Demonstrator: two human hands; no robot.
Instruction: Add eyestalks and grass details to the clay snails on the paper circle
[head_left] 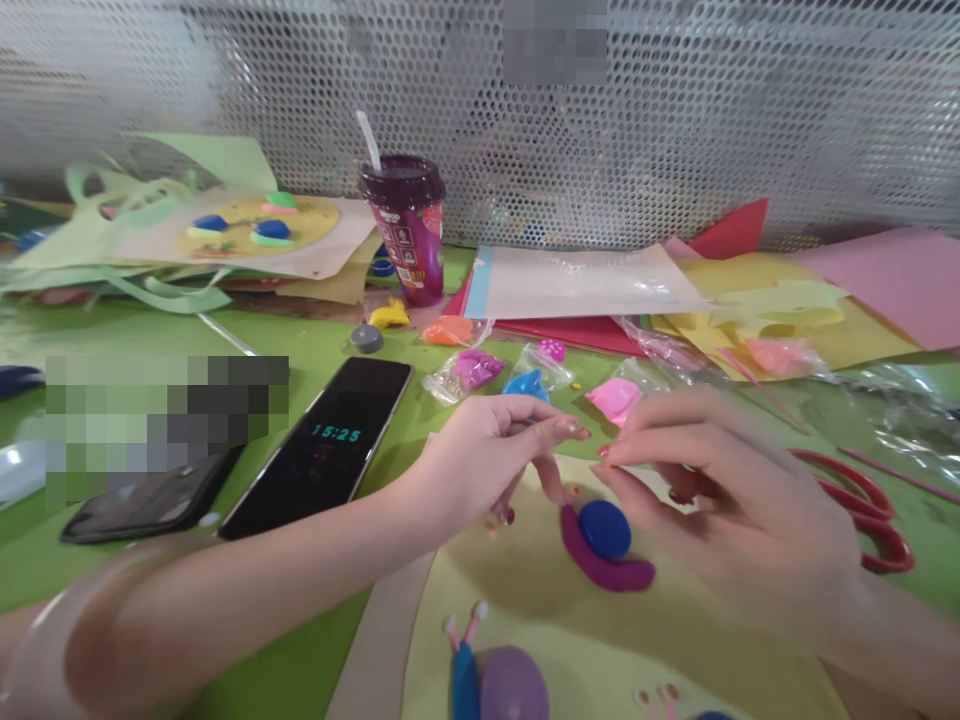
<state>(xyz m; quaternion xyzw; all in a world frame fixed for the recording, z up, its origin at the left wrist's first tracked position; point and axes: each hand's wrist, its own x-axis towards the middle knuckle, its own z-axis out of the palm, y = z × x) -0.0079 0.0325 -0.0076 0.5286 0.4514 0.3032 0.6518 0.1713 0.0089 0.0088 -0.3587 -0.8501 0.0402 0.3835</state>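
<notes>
A: Grip state?
B: Left hand (484, 445): thumb and forefinger tips close together; cannot tell whether anything is between them. Right hand (739, 505): similar pinch; possibly a speck at the tips, too small to confirm.

A: Position of workpiece?
B: Purple-bodied snail (606, 563), clay-like, lies flat on the yellow paper (637, 655), just below the fingertips.

A: Failure modes?
B: Judgement: a dropped fingertip could dent the shell, since such clay probably marks easily. Any tiny piece pinched too hard could flatten or stick to skin. A low wrist could smear the body.

A: Materials, shapes?
B: Body: smooth, curved roll. Shell: blue, rounded disc. Lilac-shelled snail (514, 685), near the lower edge: blue body, thin pink stalks, pale knobs. Pink clay (615, 400): soft-looking lump, crinkled clear bag. Backdrop: perforated metallic panel (465, 120).
</notes>
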